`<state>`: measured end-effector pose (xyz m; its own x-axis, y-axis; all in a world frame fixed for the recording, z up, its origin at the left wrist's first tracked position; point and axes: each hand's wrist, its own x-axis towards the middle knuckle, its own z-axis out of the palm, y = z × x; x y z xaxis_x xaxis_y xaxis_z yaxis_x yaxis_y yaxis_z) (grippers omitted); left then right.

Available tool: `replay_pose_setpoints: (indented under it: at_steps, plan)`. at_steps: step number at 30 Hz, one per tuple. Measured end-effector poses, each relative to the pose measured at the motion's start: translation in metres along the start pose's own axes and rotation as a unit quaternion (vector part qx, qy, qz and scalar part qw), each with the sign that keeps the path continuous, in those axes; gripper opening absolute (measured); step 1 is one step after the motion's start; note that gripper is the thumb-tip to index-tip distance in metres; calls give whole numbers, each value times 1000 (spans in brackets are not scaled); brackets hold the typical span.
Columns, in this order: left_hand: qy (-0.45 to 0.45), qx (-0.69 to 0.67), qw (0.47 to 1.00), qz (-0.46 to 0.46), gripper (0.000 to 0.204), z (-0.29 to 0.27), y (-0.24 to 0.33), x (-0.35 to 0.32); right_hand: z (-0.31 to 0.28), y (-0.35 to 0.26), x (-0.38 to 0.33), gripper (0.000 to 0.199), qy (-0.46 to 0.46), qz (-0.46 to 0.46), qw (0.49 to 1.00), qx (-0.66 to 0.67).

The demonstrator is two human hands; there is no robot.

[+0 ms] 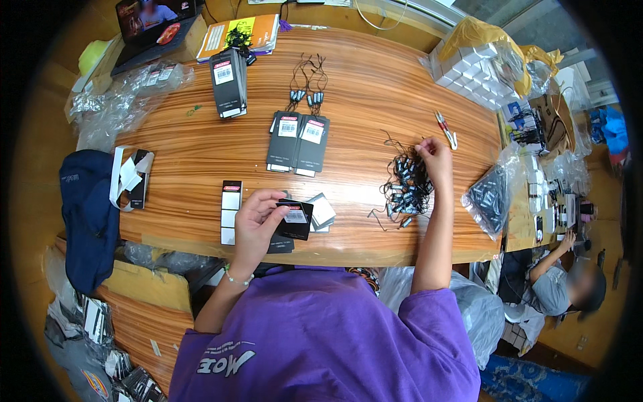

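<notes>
Three tag stacks (229, 87) appear corded; left hand (253, 224) grips one black tag (298, 229); right hand (437, 161), fingertips together, meets loose cords (407, 186), seemingly unused.

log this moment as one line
left hand: holds black tag; right hand: at edge of black cord pile; ahead: dark tag stacks; nearby: red-and-white hand tool

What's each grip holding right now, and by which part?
Left grip: a black tag, by its upper-left edge. Right grip: at the upper end of the black cords; whether it pinches one can't be told.
</notes>
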<state>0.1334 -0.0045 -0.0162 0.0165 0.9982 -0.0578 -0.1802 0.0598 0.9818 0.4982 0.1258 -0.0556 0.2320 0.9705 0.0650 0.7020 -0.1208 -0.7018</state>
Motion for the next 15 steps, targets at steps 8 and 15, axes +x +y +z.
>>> replay_pose_setpoints:
  at_steps: [8, 15]
  plan:
    - [-15, 3, 1000, -19, 22, -7, 3, 1, -34, -29, -16, 9, 2, 50, 954, 296]
    - [-187, 113, 976, 7, 12, 17, 27, 13, -38, -71, -49, 9, 43, 25, 884, 464]
